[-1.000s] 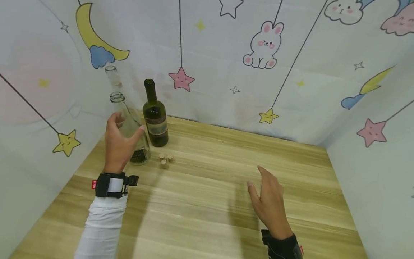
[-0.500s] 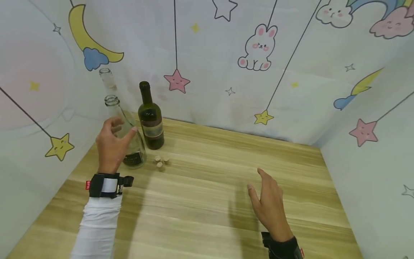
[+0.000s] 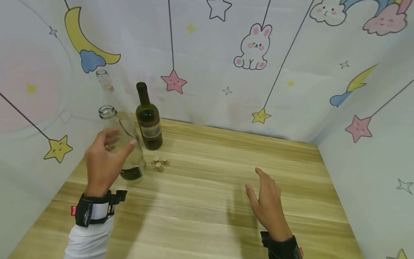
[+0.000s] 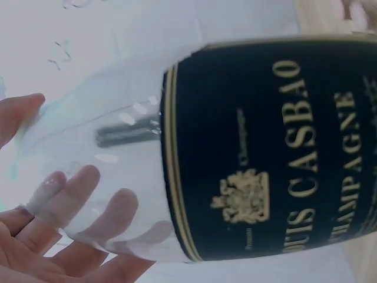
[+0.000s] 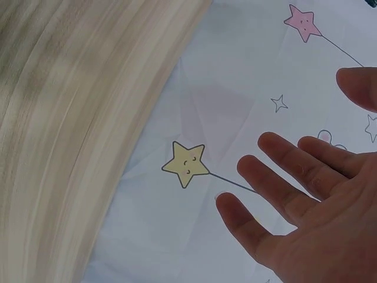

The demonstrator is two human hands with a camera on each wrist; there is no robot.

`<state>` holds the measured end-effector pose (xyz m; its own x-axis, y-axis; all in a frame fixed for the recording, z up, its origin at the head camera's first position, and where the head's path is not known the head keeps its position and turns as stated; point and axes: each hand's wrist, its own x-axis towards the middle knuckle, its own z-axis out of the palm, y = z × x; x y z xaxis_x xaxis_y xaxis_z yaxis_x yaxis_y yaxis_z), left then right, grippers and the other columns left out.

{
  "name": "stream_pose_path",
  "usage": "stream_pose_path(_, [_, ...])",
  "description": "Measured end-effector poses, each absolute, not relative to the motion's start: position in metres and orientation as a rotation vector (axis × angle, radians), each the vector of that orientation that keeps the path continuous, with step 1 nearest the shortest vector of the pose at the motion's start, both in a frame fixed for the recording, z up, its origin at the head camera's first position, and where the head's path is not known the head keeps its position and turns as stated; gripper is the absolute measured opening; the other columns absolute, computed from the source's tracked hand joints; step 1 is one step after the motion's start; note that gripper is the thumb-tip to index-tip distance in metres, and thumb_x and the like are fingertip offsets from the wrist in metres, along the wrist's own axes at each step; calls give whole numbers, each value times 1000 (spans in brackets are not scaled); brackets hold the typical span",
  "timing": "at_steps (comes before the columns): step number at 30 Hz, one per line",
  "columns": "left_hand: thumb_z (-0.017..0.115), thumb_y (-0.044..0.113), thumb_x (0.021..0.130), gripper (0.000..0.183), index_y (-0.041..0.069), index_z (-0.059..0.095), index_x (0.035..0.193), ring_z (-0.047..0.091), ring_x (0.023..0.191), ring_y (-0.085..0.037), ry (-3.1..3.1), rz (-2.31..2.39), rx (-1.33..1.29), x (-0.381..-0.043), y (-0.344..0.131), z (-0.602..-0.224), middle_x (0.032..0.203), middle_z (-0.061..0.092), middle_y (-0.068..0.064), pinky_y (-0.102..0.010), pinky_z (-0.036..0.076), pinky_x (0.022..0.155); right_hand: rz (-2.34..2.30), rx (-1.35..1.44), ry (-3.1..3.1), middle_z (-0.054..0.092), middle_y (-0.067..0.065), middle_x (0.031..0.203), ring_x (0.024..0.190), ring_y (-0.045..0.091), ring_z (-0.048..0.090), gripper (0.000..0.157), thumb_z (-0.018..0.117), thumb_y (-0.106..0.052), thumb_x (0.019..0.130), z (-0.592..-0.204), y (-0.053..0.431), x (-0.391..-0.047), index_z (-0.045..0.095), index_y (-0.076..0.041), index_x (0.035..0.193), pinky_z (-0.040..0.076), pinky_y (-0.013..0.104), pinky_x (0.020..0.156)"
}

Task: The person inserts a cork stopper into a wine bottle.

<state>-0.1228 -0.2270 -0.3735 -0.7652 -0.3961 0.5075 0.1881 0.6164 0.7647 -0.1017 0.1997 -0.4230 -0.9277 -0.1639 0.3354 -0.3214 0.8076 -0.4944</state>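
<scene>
My left hand (image 3: 101, 160) holds a clear glass champagne bottle (image 3: 132, 173) by its body at the left of the table. The bottle stands roughly upright, with an uncorked mouth and a dark label near its base. In the left wrist view, the fingers show through the glass of the champagne bottle (image 4: 265, 159), the thumb on its other side. Over the right part of the table, my right hand (image 3: 268, 207) hovers with relaxed fingers and holds nothing. The right wrist view shows the same hand (image 5: 318, 206) with spread fingers.
A dark green wine bottle (image 3: 149, 124) stands behind the champagne bottle, to its right. Another clear bottle (image 3: 105, 81) is behind, mostly hidden. Three small corks (image 3: 158, 165) are on the wooden table (image 3: 200, 201). Printed cloth walls (image 3: 207, 64) border the table.
The left hand has brought the champagne bottle a little nearer to me, away from the other clear bottle. The right hand has stayed nearly still. The head view has shifted slightly.
</scene>
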Motion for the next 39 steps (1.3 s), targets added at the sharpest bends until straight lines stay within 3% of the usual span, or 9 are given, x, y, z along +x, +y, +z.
stream_pose_path(3, [88, 15, 76, 47, 0, 67, 115, 70, 99, -39, -2143, -1094, 74, -111, -213, -365, 111, 73, -17, -3, 40, 79, 827, 383, -2728, 50, 26, 141, 128, 47, 45, 59, 67, -14, 95, -423, 199, -102, 41, 4, 144, 34, 74, 98])
stream_pose_path(10, [92, 7, 68, 49, 0, 69, 111, 73, 91, -35, -2138, -1109, -211, -97, -169, -354, 103, 75, -14, -7, 50, 87, 834, 371, -2748, 49, 24, 143, 130, 46, 45, 60, 67, -17, 96, -423, 199, -100, 40, 1, 146, 33, 72, 97])
stream_pose_path(12, [91, 7, 69, 49, 2, 68, 113, 74, 93, -32, -2167, -1169, -274, -96, -156, -355, 105, 74, -13, -20, 58, 85, 833, 366, -2756, 49, 23, 143, 129, 45, 45, 60, 67, -17, 96, -422, 200, -99, 40, 0, 146, 34, 71, 96])
stream_pose_path(13, [91, 7, 70, 49, 3, 68, 113, 73, 94, -31, -2182, -1200, -299, -95, -150, -356, 107, 74, -12, -22, 59, 85, 836, 363, -2760, 49, 23, 143, 129, 45, 45, 60, 67, -17, 95, -422, 200, -98, 40, 0, 146, 34, 70, 96])
stream_pose_path(17, [90, 12, 73, 49, 6, 67, 116, 72, 99, -28, -2225, -1290, -399, -92, -125, -360, 114, 72, -11, -47, 62, 80, 840, 358, -2774, 49, 23, 144, 128, 45, 45, 60, 67, -17, 96, -422, 200, -96, 40, 0, 146, 33, 69, 95])
stream_pose_path(22, [91, 19, 71, 54, 9, 67, 118, 71, 99, -24, -2237, -1311, -510, -87, -99, -368, 109, 73, -9, -46, 61, 79, 822, 349, -2768, 50, 25, 142, 128, 45, 47, 60, 68, -16, 95, -424, 200, -94, 41, 1, 145, 34, 71, 95])
stream_pose_path(28, [91, 22, 72, 57, 4, 65, 119, 71, 98, -23, -2227, -1331, -620, -85, -71, -376, 105, 73, -9, -45, 60, 78, 851, 343, -2788, 49, 23, 144, 131, 44, 44, 60, 68, -17, 95, -427, 198, -91, 41, 0, 146, 33, 69, 97])
stream_pose_path(39, [91, 25, 72, 58, 5, 64, 119, 71, 101, -17, -2277, -1340, -706, -74, -46, -391, 110, 72, -7, -37, 63, 74, 839, 322, -2808, 50, 22, 144, 131, 42, 45, 60, 67, -19, 95, -430, 196, -84, 40, -2, 146, 35, 67, 98])
